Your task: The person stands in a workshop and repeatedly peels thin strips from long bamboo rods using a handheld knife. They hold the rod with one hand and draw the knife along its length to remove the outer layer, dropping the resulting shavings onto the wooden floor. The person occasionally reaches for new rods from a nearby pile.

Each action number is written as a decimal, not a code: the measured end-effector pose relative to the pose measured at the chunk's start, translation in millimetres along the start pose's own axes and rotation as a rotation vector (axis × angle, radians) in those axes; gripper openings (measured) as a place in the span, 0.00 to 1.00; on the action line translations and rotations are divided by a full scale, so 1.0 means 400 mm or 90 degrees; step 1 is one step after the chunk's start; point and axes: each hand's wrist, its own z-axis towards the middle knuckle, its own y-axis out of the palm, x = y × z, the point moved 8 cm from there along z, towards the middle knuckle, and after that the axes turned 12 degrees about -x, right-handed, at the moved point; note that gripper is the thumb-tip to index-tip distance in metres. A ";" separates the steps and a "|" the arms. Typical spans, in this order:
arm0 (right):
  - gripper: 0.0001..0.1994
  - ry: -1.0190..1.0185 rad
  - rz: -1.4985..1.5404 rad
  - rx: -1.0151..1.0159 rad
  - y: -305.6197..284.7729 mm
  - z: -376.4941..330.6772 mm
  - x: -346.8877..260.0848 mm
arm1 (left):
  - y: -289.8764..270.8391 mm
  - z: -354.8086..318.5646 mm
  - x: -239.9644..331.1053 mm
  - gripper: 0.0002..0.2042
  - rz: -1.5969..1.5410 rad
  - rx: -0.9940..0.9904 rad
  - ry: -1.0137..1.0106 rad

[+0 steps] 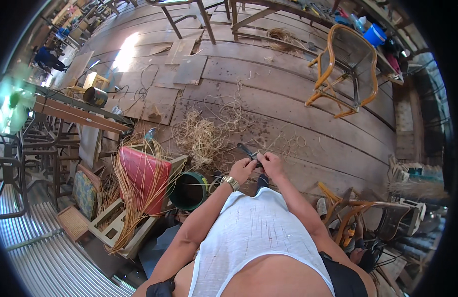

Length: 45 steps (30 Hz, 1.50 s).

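Note:
My left hand [243, 171] and my right hand [272, 166] are close together in front of my body, fingers closed around a small dark tool [245, 149]. Its slim end points up and left, past my left fingers. My fingers hide the rest of it, so its exact kind is unclear. Past my hands, a tangled heap of pale cane strands [201, 136] lies on the floor. Left of my left forearm stands a dark green bucket [204, 183]. Long loose strands [124, 218] are draped over a red cushioned seat [147, 171] beside it.
A rattan chair [329, 49] stands at far right. At lower right, another person sits by a second rattan chair [333, 198], with a yellow power tool [350, 231] nearby. Dark metal frames [21, 173] crowd the left. Loose boards [190, 69] lie on the plank floor.

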 end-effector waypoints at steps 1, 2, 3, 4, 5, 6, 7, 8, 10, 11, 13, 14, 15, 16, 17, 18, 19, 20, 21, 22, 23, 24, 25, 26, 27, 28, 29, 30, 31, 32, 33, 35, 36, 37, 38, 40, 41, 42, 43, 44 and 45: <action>0.17 0.007 0.014 0.004 0.003 0.008 0.023 | -0.011 -0.030 0.039 0.16 0.058 0.005 -0.017; 0.17 0.014 0.018 0.032 -0.025 0.017 0.046 | -0.015 -0.058 0.049 0.16 0.082 -0.006 0.006; 0.17 0.018 0.021 0.055 -0.075 0.029 0.071 | -0.022 -0.104 0.041 0.16 0.104 -0.011 0.028; 0.17 0.021 0.025 0.079 -0.132 0.043 0.089 | -0.038 -0.153 0.035 0.16 0.128 -0.016 0.051; 0.17 0.019 0.035 0.086 -0.194 0.056 0.106 | -0.065 -0.214 0.024 0.15 0.122 -0.033 0.060; 0.17 0.020 0.041 0.093 -0.265 0.062 0.124 | -0.091 -0.286 0.009 0.14 0.110 -0.051 0.069; 0.17 0.059 0.027 0.124 -0.343 0.052 0.106 | -0.131 -0.370 -0.012 0.13 0.070 -0.012 0.070; 0.17 0.087 0.037 0.163 -0.404 0.033 0.061 | -0.165 -0.441 -0.104 0.14 0.042 -0.036 -0.035; 0.17 0.056 0.125 0.355 -0.708 0.063 0.236 | -0.311 -0.619 -0.198 0.15 0.174 0.041 -0.211; 0.18 0.083 0.152 0.389 -0.780 0.040 0.170 | -0.393 -0.748 -0.318 0.16 0.138 0.128 -0.244; 0.19 0.046 0.016 0.349 -0.851 0.008 0.007 | -0.517 -0.980 -0.522 0.14 0.160 0.253 -0.348; 0.18 0.053 -0.023 0.310 -0.848 0.009 -0.017 | -0.522 -1.054 -0.544 0.14 0.098 0.241 -0.474; 0.18 0.058 -0.060 0.266 -0.836 0.023 -0.040 | -0.522 -1.056 -0.501 0.14 0.301 0.203 -0.509; 0.18 0.057 -0.093 0.222 -0.814 0.048 -0.060 | -0.528 -1.024 -0.442 0.14 0.505 0.165 -0.536; 0.16 0.083 -0.106 0.199 -0.773 0.071 -0.038 | -0.529 -0.974 -0.390 0.14 0.712 0.120 -0.555; 0.15 0.086 -0.120 0.164 -0.681 0.092 -0.057 | -0.510 -0.914 -0.370 0.15 0.646 0.181 -0.482; 0.15 0.092 -0.136 0.132 -0.566 0.094 -0.081 | -0.482 -0.829 -0.352 0.17 0.582 0.237 -0.404; 0.13 0.065 -0.152 0.083 -0.454 0.102 -0.084 | -0.426 -0.715 -0.312 0.16 0.477 0.198 -0.304; 0.13 0.073 -0.194 0.026 -0.319 0.089 -0.118 | -0.360 -0.617 -0.282 0.16 0.268 0.158 -0.291; 0.14 0.009 -0.187 -0.020 -0.211 0.093 -0.099 | -0.288 -0.501 -0.223 0.17 0.250 0.091 -0.210; 0.14 0.012 -0.157 -0.058 -0.099 0.075 -0.096 | -0.215 -0.397 -0.211 0.17 0.192 0.028 -0.167; 0.14 0.004 -0.217 -0.116 0.006 0.041 -0.137 | -0.160 -0.329 -0.140 0.15 0.159 0.011 -0.063; 0.14 -0.016 -0.231 -0.157 0.087 0.006 -0.160 | -0.113 -0.272 -0.087 0.14 0.088 -0.023 -0.017; 0.14 -0.035 -0.246 -0.198 0.134 -0.021 -0.173 | -0.081 -0.243 -0.044 0.14 0.016 -0.058 0.029; 0.14 -0.084 -0.286 -0.197 0.136 -0.029 -0.183 | -0.080 -0.237 -0.031 0.14 -0.008 -0.070 0.037; 0.14 -0.134 -0.326 -0.195 0.138 -0.037 -0.192 | -0.082 -0.236 -0.023 0.14 -0.032 -0.081 0.044; 0.14 -0.185 -0.367 -0.195 0.137 -0.046 -0.201 | -0.085 -0.240 -0.020 0.13 -0.056 -0.091 0.052; 0.14 -0.169 -0.376 -0.176 0.095 -0.037 -0.187 | -0.118 -0.269 -0.032 0.13 0.027 -0.085 0.042; 0.14 -0.155 -0.385 -0.157 0.022 -0.022 -0.167 | -0.157 -0.304 -0.059 0.13 0.110 -0.115 0.051; 0.14 -0.130 -0.401 -0.122 -0.061 -0.002 -0.131 | -0.207 -0.334 -0.149 0.12 0.178 -0.082 0.039; 0.14 -0.101 -0.413 -0.084 -0.166 0.022 -0.084 | -0.263 -0.386 -0.188 0.11 0.196 -0.087 -0.041; 0.14 -0.006 -0.396 -0.055 -0.396 0.059 0.011 | -0.381 -0.510 -0.299 0.11 0.161 -0.062 -0.168; 0.15 0.028 -0.394 0.000 -0.494 0.040 0.007 | -0.439 -0.585 -0.312 0.10 0.187 -0.004 -0.194; 0.15 0.099 -0.381 0.010 -0.610 0.034 0.060 | -0.494 -0.640 -0.368 0.10 0.214 0.013 -0.242; 0.15 0.129 -0.372 0.043 -0.718 0.020 0.095 | -0.554 -0.706 -0.447 0.11 0.158 0.095 -0.271; 0.14 0.190 -0.353 0.088 -0.813 -0.037 0.103 | -0.637 -0.803 -0.422 0.10 0.233 0.141 -0.340; 0.14 0.214 -0.346 0.095 -0.831 -0.064 0.069 | -0.670 -0.860 -0.444 0.10 0.211 0.210 -0.333; 0.14 0.216 -0.335 0.097 -0.838 -0.079 0.060 | -0.710 -0.898 -0.483 0.10 0.202 0.249 -0.349; 0.14 0.219 -0.324 0.095 -0.843 -0.089 0.059 | -0.745 -0.935 -0.533 0.10 0.192 0.289 -0.367; 0.14 0.222 -0.313 0.095 -0.845 -0.094 0.057 | -0.764 -0.962 -0.562 0.10 0.183 0.328 -0.386; 0.14 0.219 -0.314 0.085 -0.829 -0.093 0.046 | -0.774 -0.974 -0.560 0.10 0.221 0.347 -0.410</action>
